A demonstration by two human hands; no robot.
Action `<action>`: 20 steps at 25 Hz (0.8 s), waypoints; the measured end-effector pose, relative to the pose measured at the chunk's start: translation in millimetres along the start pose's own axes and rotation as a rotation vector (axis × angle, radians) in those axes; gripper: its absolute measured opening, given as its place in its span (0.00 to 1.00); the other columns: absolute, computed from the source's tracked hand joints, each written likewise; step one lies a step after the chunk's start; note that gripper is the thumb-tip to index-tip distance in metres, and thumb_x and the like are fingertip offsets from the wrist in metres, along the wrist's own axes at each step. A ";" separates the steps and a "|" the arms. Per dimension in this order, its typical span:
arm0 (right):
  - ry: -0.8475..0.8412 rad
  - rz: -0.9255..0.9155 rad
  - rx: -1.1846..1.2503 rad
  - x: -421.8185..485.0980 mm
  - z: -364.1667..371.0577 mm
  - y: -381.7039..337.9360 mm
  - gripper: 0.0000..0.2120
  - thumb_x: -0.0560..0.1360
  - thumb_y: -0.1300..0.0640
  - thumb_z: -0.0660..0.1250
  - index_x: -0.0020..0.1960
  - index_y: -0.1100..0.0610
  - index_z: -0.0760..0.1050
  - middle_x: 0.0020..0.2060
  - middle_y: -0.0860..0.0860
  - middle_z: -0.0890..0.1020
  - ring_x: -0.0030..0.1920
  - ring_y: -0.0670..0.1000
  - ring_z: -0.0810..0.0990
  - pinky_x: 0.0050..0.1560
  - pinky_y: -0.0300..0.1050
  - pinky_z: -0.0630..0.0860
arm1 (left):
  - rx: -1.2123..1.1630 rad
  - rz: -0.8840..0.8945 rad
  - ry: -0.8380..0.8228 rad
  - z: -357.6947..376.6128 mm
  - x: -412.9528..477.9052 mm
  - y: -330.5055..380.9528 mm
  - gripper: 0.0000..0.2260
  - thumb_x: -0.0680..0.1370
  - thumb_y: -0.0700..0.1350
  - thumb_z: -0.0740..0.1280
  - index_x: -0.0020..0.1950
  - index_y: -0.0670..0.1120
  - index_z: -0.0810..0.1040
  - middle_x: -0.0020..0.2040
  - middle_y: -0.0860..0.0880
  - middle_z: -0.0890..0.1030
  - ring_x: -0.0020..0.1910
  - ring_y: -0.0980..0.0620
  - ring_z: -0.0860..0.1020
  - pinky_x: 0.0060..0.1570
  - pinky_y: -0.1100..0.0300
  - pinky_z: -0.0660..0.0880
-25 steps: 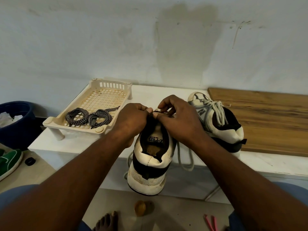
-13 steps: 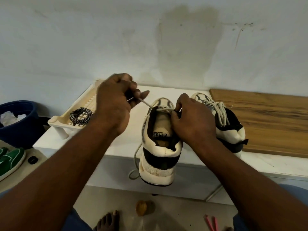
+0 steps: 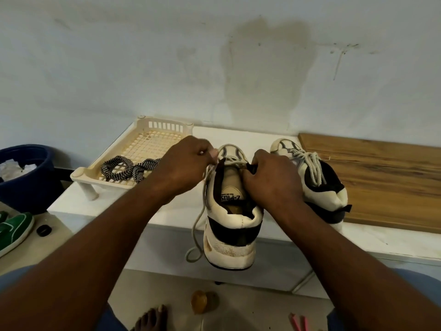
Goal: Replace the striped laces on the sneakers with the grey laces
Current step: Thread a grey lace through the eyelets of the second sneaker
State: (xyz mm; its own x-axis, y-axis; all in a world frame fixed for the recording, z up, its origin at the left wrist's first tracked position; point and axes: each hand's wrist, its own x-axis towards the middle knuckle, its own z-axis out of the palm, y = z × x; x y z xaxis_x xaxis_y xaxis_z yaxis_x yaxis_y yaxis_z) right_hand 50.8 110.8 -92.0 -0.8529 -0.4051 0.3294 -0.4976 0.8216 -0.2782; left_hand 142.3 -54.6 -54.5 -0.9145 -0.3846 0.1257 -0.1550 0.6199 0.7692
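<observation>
One sneaker (image 3: 232,235) is overhanging the desk's (image 3: 250,137) front edge, the left hand (image 3: 188,161) pinching its grey lace (image 3: 199,218), the right hand (image 3: 269,180) gripping its upper; relacing is underway, the next eyelet probably demanding precise threading.

Both bare forearms reach forward from the lower corners, converging. Left hand (image 3: 188,163) is knuckles up, fingers curled, thumb and forefinger pinching the grey lace (image 3: 195,223). Right hand (image 3: 269,180) is curled over the sneaker (image 3: 229,237) opening, fingertips gripping its edge.
</observation>
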 end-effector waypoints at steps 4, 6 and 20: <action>0.021 0.017 0.007 1.3 -0.3 4.2 0.14 0.79 0.43 0.66 0.53 0.54 0.76 0.46 0.52 0.81 0.48 0.56 0.80 0.41 0.46 0.69 | -1.161 0.087 -0.229 -36.4 -7.0 19.7 0.12 0.84 0.43 0.57 0.42 0.44 0.73 0.37 0.47 0.77 0.34 0.51 0.78 0.46 0.54 0.82; 0.021 0.024 0.015 1.8 0.2 5.4 0.14 0.79 0.43 0.66 0.53 0.54 0.77 0.46 0.52 0.82 0.48 0.56 0.80 0.42 0.46 0.69 | -1.082 -0.024 -0.245 -48.8 -4.7 17.8 0.10 0.81 0.42 0.58 0.40 0.45 0.70 0.33 0.49 0.67 0.27 0.55 0.64 0.30 0.62 0.69; 0.011 0.034 0.090 2.4 3.6 4.4 0.12 0.79 0.45 0.66 0.48 0.54 0.76 0.41 0.52 0.82 0.45 0.57 0.80 0.41 0.47 0.73 | -0.979 0.099 -0.158 -20.0 -3.1 8.1 0.11 0.81 0.40 0.62 0.39 0.43 0.76 0.38 0.43 0.82 0.41 0.43 0.82 0.49 0.51 0.80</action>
State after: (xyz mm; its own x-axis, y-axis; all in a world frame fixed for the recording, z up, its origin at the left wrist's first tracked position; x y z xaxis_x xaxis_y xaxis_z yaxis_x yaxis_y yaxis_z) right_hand 45.9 112.0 -95.7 -0.8680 -0.3724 0.3284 -0.4809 0.7952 -0.3694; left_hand 151.3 -62.1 -36.2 -0.9569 -0.2223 0.1869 0.2360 -0.2202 0.9465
